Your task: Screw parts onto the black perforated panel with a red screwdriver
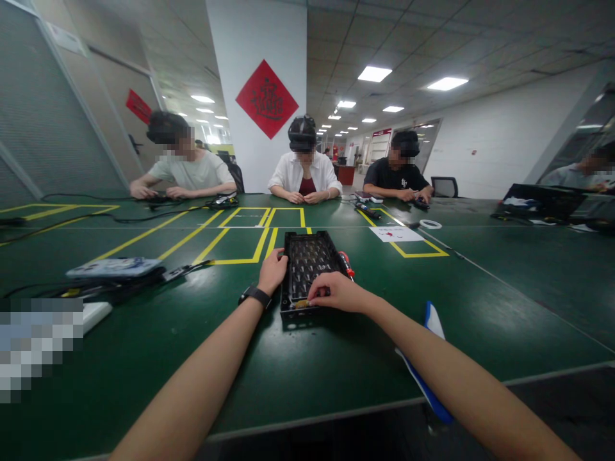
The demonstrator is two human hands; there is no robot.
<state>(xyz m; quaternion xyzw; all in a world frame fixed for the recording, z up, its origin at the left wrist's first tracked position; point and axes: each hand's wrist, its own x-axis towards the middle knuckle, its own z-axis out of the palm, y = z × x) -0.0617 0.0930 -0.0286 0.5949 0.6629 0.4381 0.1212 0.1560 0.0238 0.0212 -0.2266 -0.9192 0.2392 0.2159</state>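
Observation:
A black rectangular case (312,256) lies on the green table in front of me, with rows of small shiny pieces inside it. My left hand (273,272) grips the case's left wall, its wrist wearing a black watch. Over the near right part of the case is my right hand (334,291), thumb and fingers pinched together. A small yellowish part (302,303) shows at their tips, by the case's near end; what the fingers hold is too small to make out. Just past the case's right side, a red-handled tool (346,264) is partly hidden.
Yellow tape marks the green table (230,378). To the left lie a light blue box-like item (115,267) and cables. A blue-and-white object (435,320) sits under my right forearm. Beyond are a paper sheet (398,234) and a tape roll (430,224). Several people sit across.

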